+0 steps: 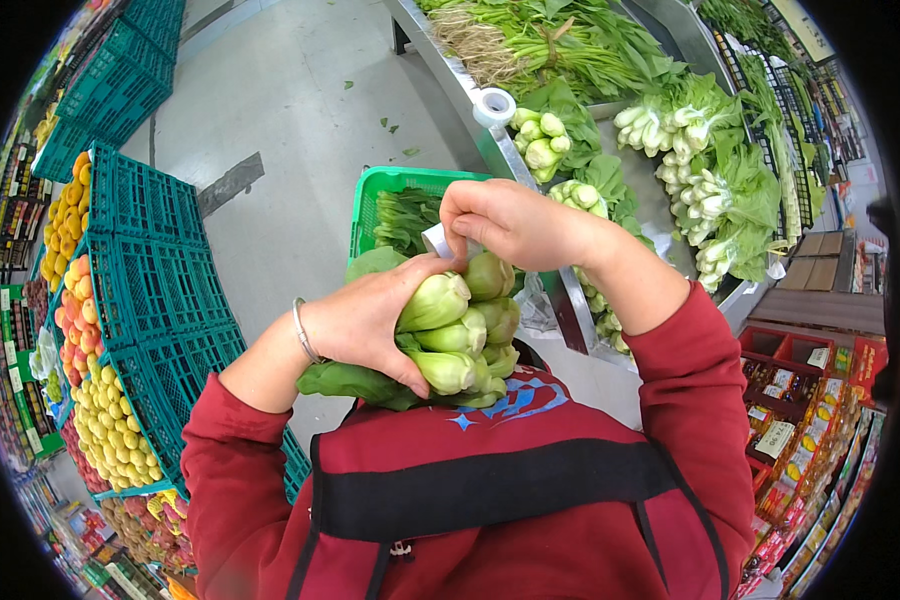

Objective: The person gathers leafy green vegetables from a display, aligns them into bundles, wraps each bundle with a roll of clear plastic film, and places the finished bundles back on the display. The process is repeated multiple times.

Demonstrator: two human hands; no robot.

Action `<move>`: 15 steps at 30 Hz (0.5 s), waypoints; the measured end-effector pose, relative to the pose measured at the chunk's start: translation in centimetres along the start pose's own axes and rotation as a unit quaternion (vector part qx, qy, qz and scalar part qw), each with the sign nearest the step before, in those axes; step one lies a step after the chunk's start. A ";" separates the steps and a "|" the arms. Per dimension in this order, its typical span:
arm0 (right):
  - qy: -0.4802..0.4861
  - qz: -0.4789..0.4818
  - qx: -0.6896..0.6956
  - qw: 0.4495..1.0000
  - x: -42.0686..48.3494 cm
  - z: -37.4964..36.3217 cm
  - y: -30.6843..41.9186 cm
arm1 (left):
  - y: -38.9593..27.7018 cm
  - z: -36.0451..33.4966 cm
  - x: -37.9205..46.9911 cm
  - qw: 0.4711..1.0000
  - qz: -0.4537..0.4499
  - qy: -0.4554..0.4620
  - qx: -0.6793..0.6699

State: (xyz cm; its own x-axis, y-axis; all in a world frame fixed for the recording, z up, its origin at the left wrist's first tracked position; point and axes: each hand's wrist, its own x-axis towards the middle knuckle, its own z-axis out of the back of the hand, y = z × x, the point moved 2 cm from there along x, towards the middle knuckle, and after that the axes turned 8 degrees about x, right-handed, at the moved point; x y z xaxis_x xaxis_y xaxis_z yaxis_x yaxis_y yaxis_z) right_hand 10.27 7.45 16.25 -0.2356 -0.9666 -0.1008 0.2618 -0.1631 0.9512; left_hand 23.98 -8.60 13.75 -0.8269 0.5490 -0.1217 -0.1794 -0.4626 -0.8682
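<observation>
My left hand (379, 322), with a silver bangle at the wrist, grips a bunch of bok choy (450, 330) against my front. The pale green stem ends point right, and the dark leaves stick out to the left under the hand. Above the bunch, my right hand (487, 221) has its fingers curled around a white roll (436, 241) that looks like tape. The fingers hide much of that roll. My right fingertips meet my left index finger at the top of the bunch. Just beyond my hands, a green plastic crate (358, 214) holds more leafy greens (405, 217).
A metal display counter (521, 154) on the right bears bok choy (544, 142), rooted greens (547, 49) and bagged white-stemmed greens (701, 191). Another tape roll (493, 107) sits on its edge. Teal crates (169, 277) with fruit stand left. Leaf scraps (390, 125) lie on the floor.
</observation>
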 end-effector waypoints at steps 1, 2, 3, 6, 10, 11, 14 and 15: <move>0.014 0.010 0.042 0.999 -0.1 0.1 0.0 | 0.0 0.0 0.0 1.000 -0.012 -0.003 -0.003; -0.014 -0.030 0.093 0.995 -0.3 0.4 -0.4 | 0.0 0.0 0.1 1.000 -0.013 0.001 -0.005; -0.038 -0.053 0.150 0.987 -0.4 0.7 -0.8 | -0.1 0.0 0.1 1.000 -0.025 0.002 -0.011; -0.151 0.006 0.300 0.942 -0.9 1.7 -2.1 | 0.0 0.0 0.2 0.999 -0.014 0.018 -0.027; -0.048 -0.080 0.207 0.974 -0.8 0.3 -5.3 | 0.1 -0.1 0.2 0.999 -0.008 0.016 -0.032; 0.013 -0.093 0.307 0.947 -0.7 -0.5 -6.1 | 0.2 -0.1 0.2 0.999 -0.004 0.022 -0.033; -0.081 -0.069 0.292 0.951 -0.4 -1.1 -7.7 | 0.4 -0.3 0.1 1.000 -0.010 0.014 -0.005; -0.131 -0.025 0.220 0.966 -0.3 -1.0 -7.9 | 0.5 -0.3 0.0 1.000 -0.020 0.006 0.012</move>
State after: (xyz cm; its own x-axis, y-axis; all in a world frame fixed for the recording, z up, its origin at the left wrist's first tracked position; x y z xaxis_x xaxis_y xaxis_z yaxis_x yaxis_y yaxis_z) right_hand 9.24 8.82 8.45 -0.4810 -0.8675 -0.1268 -0.1652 -0.0524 0.9849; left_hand 24.08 -8.64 13.21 -0.8119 0.5764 -0.0925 -0.2255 -0.4558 -0.8611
